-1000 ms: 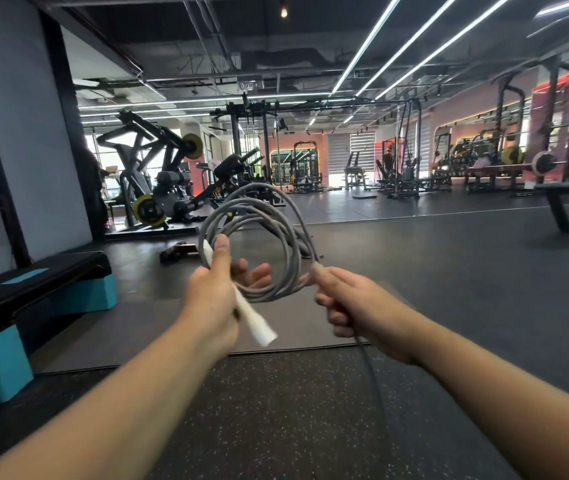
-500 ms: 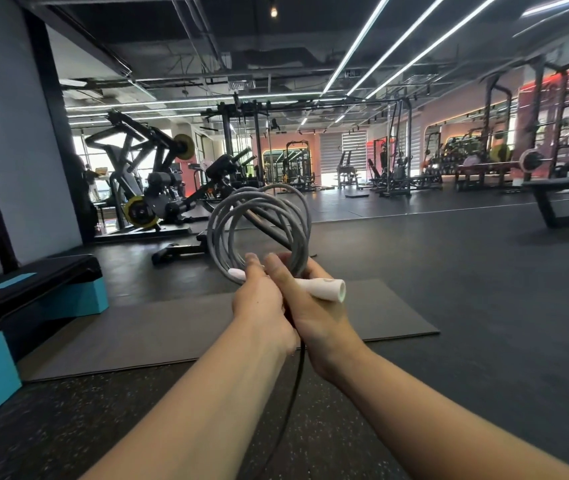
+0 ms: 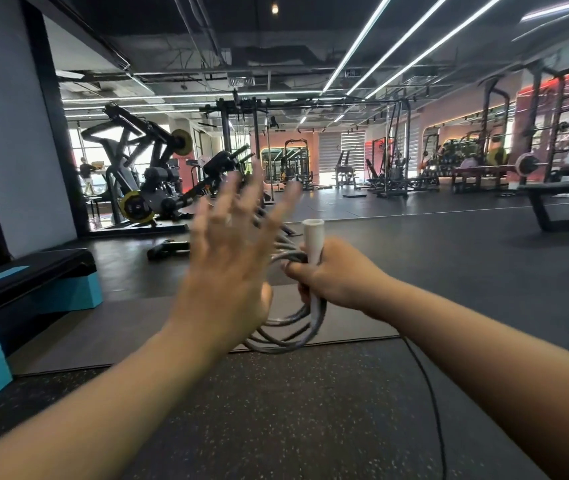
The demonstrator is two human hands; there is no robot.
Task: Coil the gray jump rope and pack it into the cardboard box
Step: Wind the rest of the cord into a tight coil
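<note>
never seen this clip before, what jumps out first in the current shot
The blurred, open left hand spreads its fingers in the centre of the frame, empty. Just right of it, the right hand grips the white handle upright together with the gray jump rope, whose coils hang below the fist while a loose tail trails down to the speckled floor. At far left sits a black and teal step platform.
</note>
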